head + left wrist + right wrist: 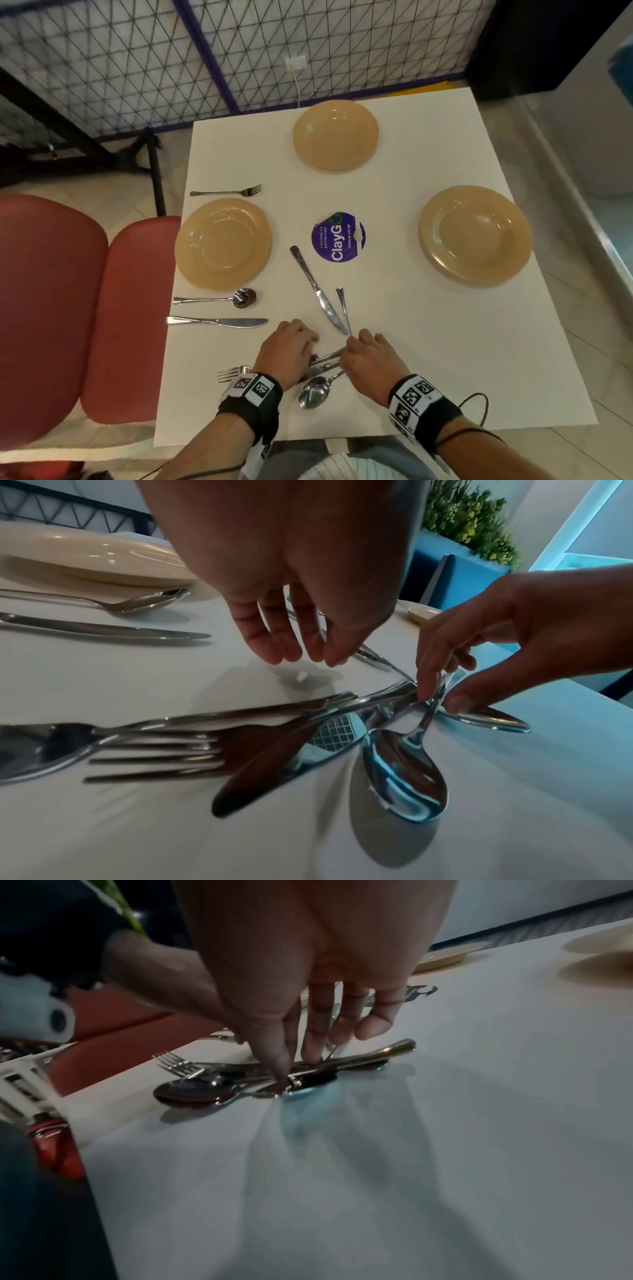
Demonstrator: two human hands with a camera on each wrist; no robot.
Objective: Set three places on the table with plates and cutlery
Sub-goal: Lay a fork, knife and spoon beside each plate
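Red chairs — mesh fence

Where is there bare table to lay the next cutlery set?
Bare patches flank the far plate and the right plate, and the near right corner of the table is bare. It is crowded between the hands, over the cutlery pile, and around the left plate.

Dining in a cafeteria or office pantry, judging by the square white table bearing a purple "ClayGo – Clean as you go" sticker, red padded seats alongside, a wire-mesh partition behind, and a blue planter of greenery nearby.
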